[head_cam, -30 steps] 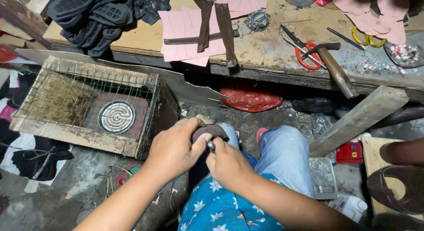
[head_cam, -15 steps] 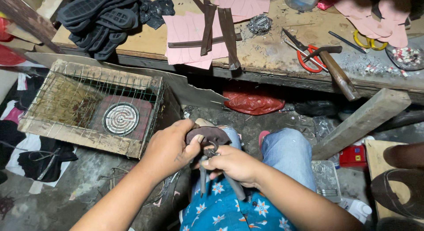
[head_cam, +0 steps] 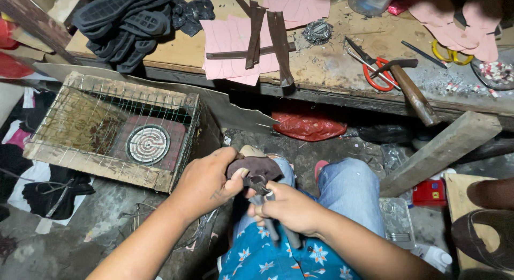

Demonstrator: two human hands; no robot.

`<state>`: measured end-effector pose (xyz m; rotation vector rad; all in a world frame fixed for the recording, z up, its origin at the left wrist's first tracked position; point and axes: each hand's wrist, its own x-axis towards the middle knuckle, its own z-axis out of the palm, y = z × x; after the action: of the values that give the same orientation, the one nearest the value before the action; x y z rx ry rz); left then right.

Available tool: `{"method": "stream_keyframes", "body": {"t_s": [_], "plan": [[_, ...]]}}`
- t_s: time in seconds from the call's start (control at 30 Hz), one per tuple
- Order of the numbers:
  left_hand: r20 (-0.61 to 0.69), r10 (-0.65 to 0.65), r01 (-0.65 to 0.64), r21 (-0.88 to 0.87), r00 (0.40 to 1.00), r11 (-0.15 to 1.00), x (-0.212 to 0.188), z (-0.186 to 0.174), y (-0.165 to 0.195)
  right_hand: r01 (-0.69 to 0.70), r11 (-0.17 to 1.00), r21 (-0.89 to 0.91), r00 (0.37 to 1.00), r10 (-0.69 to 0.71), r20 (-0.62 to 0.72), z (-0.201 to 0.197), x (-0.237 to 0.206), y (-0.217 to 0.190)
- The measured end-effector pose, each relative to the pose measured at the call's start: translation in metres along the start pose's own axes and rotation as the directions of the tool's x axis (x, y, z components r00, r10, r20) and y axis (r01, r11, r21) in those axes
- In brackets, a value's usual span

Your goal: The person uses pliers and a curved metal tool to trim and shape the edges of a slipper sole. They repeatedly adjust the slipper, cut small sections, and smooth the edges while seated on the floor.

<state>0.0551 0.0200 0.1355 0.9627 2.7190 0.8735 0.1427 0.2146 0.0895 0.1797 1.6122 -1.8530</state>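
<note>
While the left hand (head_cam: 206,183) grips a dark brown leather piece (head_cam: 251,166) over the lap, the right hand (head_cam: 289,207) clamps pliers (head_cam: 266,197) on its edge; looks mid-job to me; hammer (head_cam: 409,87) on the bench sits untouched.

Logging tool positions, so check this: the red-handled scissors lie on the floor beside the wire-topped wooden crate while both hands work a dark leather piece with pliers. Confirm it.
Not quite. The head view shows the red-handled scissors on the workbench, beside the hammer, not on the floor. The rest holds: the left hand grips the dark leather piece while the right hand works the pliers.
</note>
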Motion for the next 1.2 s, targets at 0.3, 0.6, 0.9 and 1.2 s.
{"method": "stream_keyframes", "body": {"t_s": [0.3, 0.6, 0.9, 1.2], "plan": [[0.019, 0.026, -0.026, 0.020, 0.999, 0.999, -0.005, -0.001, 0.006, 0.209, 0.738, -0.641, 0.970, -0.237, 0.044, -0.008, -0.004, 0.011], [0.002, 0.144, -0.144, 0.089, 0.990, 0.986, -0.007, 0.007, 0.020, 0.178, 0.682, -0.710, 0.968, -0.251, 0.001, -0.018, -0.032, -0.003], [-0.062, -0.062, 0.062, 0.004, 0.996, 0.998, -0.009, 0.006, 0.025, 0.122, 0.356, -0.927, 0.800, -0.588, -0.121, 0.017, 0.007, 0.028], [-0.036, -0.190, 0.188, -0.039, 0.981, 0.981, -0.010, -0.002, 0.002, 0.250, 0.755, -0.606, 0.957, -0.288, 0.037, 0.007, 0.008, 0.009]]}}
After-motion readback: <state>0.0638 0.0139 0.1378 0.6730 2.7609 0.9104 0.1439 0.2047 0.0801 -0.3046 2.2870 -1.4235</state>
